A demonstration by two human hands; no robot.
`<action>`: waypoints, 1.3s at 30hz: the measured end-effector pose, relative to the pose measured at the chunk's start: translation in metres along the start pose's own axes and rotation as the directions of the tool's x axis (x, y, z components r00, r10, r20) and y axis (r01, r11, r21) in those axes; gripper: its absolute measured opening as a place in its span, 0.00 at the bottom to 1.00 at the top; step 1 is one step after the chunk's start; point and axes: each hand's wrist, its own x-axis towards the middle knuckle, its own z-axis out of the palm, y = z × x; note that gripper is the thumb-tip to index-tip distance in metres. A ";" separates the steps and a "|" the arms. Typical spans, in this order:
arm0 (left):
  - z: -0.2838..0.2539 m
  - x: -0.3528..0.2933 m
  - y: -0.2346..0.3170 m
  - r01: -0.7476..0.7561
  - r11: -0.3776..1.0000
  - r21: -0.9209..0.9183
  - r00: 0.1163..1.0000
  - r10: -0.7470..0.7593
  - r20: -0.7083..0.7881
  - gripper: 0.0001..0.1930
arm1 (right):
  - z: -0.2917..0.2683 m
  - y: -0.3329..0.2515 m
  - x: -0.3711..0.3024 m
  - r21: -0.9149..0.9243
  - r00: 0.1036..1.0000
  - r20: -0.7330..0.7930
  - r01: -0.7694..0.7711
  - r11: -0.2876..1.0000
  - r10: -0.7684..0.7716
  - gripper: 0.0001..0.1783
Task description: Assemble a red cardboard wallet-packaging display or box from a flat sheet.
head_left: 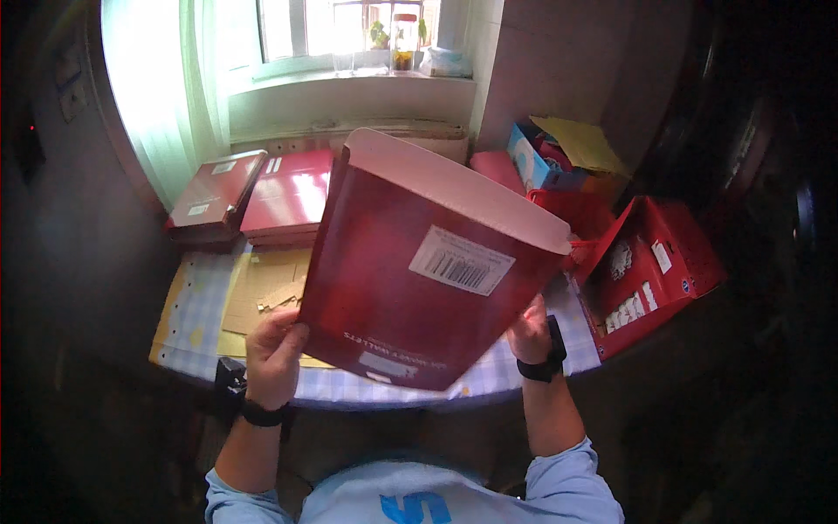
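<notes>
A large flat red carton (pixel 384 288) is held up above the table, tilted, its upper end higher on the left than on the right. A white barcode label is on its front face, with smaller pale labels near the lower edge. The end facing up shows a pale pink surface. My left hand (pixel 275 349) pinches the carton's lower left edge, thumb in front. My right hand (pixel 529 334) grips the lower right side, its fingers partly hidden behind the carton. Dark bands circle both wrists.
Red flat cartons stand stacked in two piles (pixel 288 196) at the back left. Brown cardboard pieces (pixel 262 284) lie on the checked tablecloth (pixel 202 306). At right are an open red box (pixel 659 271) and a blue box (pixel 546 166). A jar (pixel 404 39) stands on the windowsill.
</notes>
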 end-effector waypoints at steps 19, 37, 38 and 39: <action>0.007 0.015 -0.036 0.305 0.940 0.155 0.944 -0.320 0.084 0.31 | 0.021 0.035 0.004 0.030 0.970 -0.161 -0.179 0.983 0.181 0.28; 0.000 0.069 -0.070 0.147 0.984 0.104 0.987 -0.152 0.047 0.19 | -0.002 0.035 0.036 -0.214 0.993 -0.100 -0.079 0.974 0.059 0.24; -0.003 0.068 -0.070 0.161 0.981 0.111 0.984 -0.168 0.055 0.19 | -0.003 0.036 0.037 -0.176 0.993 -0.070 -0.102 0.979 0.091 0.24; -0.005 0.068 -0.071 0.175 0.977 0.120 0.981 -0.183 0.062 0.19 | -0.005 0.036 0.037 -0.138 0.992 -0.039 -0.127 0.982 0.122 0.23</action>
